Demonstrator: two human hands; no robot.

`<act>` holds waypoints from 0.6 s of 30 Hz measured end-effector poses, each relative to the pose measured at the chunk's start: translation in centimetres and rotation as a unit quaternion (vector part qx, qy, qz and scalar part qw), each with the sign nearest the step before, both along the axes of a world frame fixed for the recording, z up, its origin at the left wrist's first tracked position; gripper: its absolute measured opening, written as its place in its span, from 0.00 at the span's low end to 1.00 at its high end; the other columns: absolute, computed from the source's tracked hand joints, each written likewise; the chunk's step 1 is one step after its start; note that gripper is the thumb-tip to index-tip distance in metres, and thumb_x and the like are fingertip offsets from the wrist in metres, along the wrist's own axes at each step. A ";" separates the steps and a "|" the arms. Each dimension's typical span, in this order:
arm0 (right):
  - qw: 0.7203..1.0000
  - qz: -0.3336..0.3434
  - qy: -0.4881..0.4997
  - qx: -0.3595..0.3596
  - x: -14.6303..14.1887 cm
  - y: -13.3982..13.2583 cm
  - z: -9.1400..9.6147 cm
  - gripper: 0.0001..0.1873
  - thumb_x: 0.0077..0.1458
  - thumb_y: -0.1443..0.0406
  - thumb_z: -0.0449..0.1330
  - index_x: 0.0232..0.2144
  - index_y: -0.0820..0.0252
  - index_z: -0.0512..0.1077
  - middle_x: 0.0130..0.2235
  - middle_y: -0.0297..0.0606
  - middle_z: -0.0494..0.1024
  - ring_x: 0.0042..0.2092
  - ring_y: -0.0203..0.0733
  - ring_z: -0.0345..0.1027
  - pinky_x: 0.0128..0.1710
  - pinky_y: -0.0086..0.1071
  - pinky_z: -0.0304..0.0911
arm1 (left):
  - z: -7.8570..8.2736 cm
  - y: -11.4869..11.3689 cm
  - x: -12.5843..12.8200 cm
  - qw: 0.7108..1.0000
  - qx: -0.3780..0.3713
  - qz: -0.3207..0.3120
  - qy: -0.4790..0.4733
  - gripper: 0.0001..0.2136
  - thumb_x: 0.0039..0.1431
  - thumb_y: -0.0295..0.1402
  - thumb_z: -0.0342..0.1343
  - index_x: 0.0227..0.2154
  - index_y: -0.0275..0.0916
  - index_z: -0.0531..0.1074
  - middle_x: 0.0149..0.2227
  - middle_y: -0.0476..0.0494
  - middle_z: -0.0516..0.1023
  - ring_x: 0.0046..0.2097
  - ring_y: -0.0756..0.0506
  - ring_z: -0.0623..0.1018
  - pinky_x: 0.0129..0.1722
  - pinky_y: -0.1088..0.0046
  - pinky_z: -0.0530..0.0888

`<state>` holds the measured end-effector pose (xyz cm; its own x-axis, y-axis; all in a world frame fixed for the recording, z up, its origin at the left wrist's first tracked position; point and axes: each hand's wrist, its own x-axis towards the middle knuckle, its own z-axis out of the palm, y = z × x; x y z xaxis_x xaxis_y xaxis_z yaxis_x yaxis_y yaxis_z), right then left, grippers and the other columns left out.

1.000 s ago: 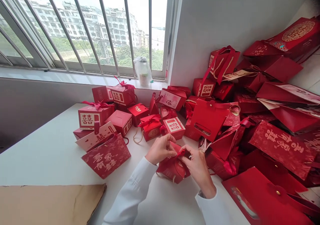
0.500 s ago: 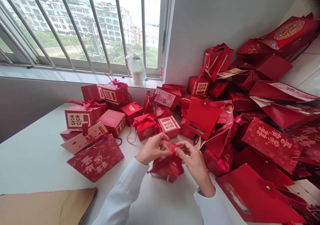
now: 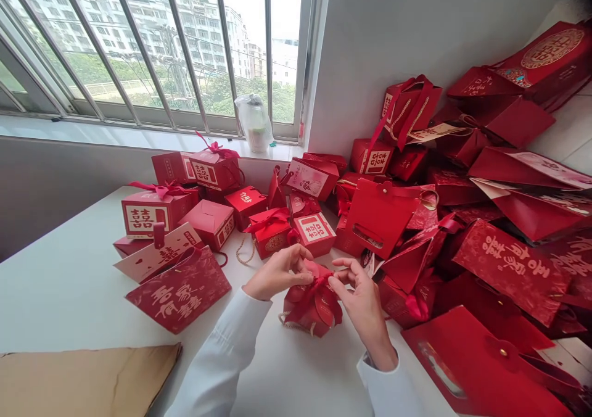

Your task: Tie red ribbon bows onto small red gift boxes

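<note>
A small red gift box [image 3: 308, 312] with a twisted gold cord handle rests on the white table in front of me. Around its top runs a dark red ribbon [image 3: 319, 289], gathered in a knot or bow. My left hand [image 3: 282, 272] pinches the ribbon from the left, thumb and fingertips together. From the right, my right hand [image 3: 361, 290] pinches the ribbon near the knot between thumb and forefinger, its other fingers curled. Just behind the box sits another red box with a white double-happiness label [image 3: 314, 229].
Several red boxes and bags crowd the back of the white table [image 3: 60, 281]. A large heap of red bags [image 3: 509, 269] fills the right side. Brown cardboard [image 3: 83, 383] lies at the front left. A plastic-wrapped cup [image 3: 254, 124] stands on the windowsill.
My hands have drawn slightly apart, and the ribbon now sits in a tighter knot on top of the box. The left ribbon end hangs lower. The view has shifted slightly.
</note>
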<state>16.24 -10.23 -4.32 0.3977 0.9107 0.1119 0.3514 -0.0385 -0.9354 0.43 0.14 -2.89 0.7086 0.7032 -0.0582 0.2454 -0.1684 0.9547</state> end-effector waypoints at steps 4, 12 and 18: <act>1.000 -0.007 -0.003 0.001 0.2 -0.1 -0.5 0.14 0.51 0.62 0.57 0.41 0.58 0.66 0.27 0.33 0.75 0.31 0.40 0.70 0.33 0.31 0.64 | -0.4 0.4 -0.2 0.999 -0.046 0.000 -0.017 0.18 0.45 0.39 0.62 0.36 0.36 0.66 0.24 0.53 0.70 0.27 0.51 0.70 0.28 0.75 0.65; 0.999 -0.013 0.029 -0.003 0.4 -0.2 -1.0 0.18 0.49 0.61 0.58 0.44 0.59 0.64 0.26 0.32 0.74 0.31 0.41 0.69 0.32 0.32 0.66 | 0.3 0.6 -0.8 0.997 -0.077 0.016 -0.012 0.14 0.43 0.32 0.59 0.34 0.36 0.65 0.23 0.53 0.71 0.26 0.52 0.68 0.27 0.76 0.61; 0.999 -0.015 0.034 -0.004 0.5 -0.3 -1.2 0.19 0.50 0.61 0.57 0.44 0.59 0.63 0.26 0.32 0.73 0.31 0.41 0.69 0.32 0.33 0.66 | 0.3 0.7 -0.9 0.996 -0.082 0.017 -0.010 0.14 0.42 0.31 0.57 0.34 0.36 0.64 0.23 0.54 0.70 0.26 0.51 0.67 0.27 0.75 0.61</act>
<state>16.74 -10.52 -5.52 0.4310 0.8991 0.0767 0.2855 -0.0553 -0.9568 -0.42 0.86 -2.57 0.6870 0.7086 -0.1611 0.2298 -0.0015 0.9732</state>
